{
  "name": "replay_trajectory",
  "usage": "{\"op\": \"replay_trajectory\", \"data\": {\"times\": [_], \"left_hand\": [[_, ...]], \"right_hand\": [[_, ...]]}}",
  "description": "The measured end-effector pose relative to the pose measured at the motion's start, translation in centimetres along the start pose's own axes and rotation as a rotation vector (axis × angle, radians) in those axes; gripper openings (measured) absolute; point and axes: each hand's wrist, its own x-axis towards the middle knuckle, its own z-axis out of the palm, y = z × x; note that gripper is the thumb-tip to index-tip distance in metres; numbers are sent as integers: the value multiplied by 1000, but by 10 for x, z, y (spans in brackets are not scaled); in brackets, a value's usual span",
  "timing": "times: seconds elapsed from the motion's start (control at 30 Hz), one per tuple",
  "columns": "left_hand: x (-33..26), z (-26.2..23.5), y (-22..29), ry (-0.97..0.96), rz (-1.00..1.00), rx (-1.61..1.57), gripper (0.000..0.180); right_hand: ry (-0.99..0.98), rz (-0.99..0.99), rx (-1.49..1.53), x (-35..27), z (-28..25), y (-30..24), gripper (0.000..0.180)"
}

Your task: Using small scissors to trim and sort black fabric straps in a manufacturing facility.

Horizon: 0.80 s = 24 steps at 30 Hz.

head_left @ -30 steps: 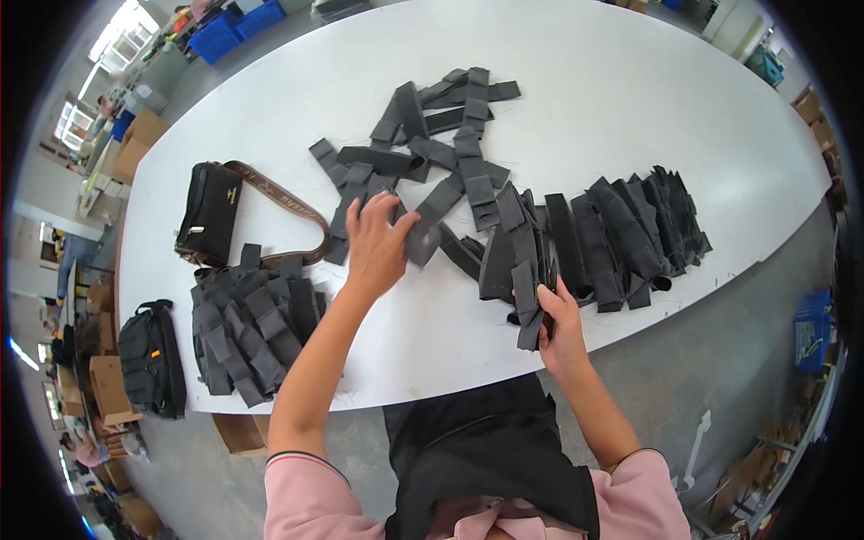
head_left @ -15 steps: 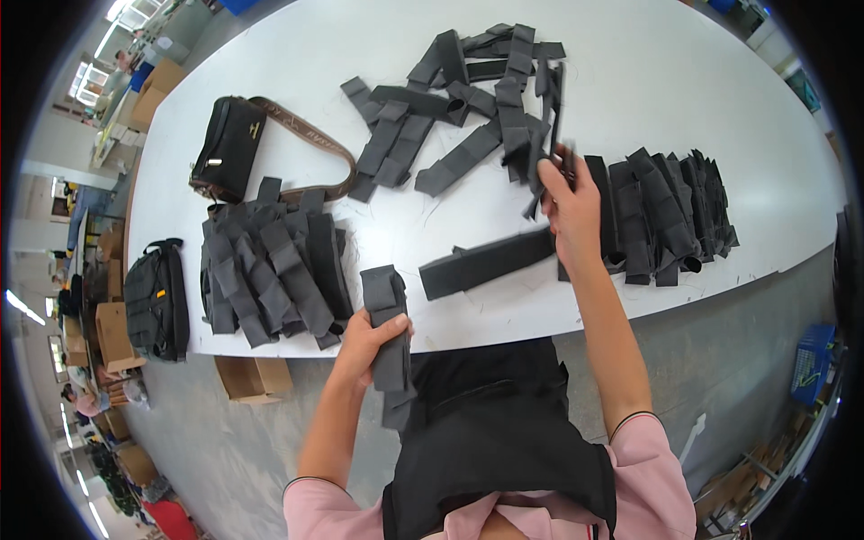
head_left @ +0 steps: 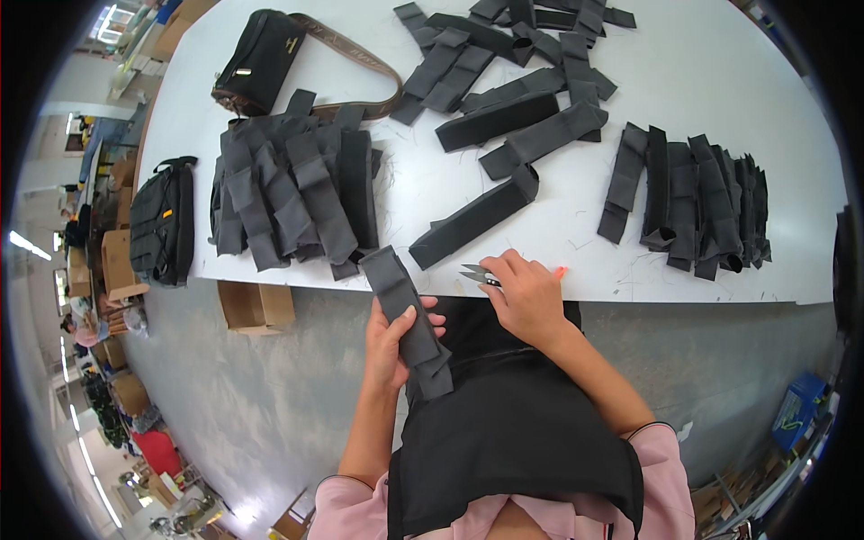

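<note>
Left hand (head_left: 388,344): I grip a dark-grey folded fabric strip (head_left: 422,342), thumb over it, likely for steadiness.
Right hand (head_left: 529,302): I hold small silver metal snips (head_left: 484,277).
Strip: eight o'clock from the snips.

Gray strips (head_left: 472,220), black bag (head_left: 263,61) on white table (head_left: 711,81)

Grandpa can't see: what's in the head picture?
A person's left hand holds a folded dark-grey fabric strip; the right hand holds small metal snips. Piles of similar strips and a black handbag with a brown strap lie on a white table.
</note>
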Motion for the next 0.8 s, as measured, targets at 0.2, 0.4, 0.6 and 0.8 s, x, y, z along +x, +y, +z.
{"op": "replay_trajectory", "data": {"times": [0.2, 0.4, 0.6, 0.8], "left_hand": [[-10, 1, 3, -2, 12, 29, 30], [-12, 2, 6, -4, 9, 42, 30], [-16, -3, 10, 61, 42, 56, 30], [-23, 6, 25, 66, 58, 78, 37]], "right_hand": [[23, -292, -85, 15, 24, -6, 23], [-26, -367, -112, 20, 40, -7, 23], [90, -328, -38, 8, 25, -11, 20], [-35, -355, -65, 22, 32, -13, 19]]}}
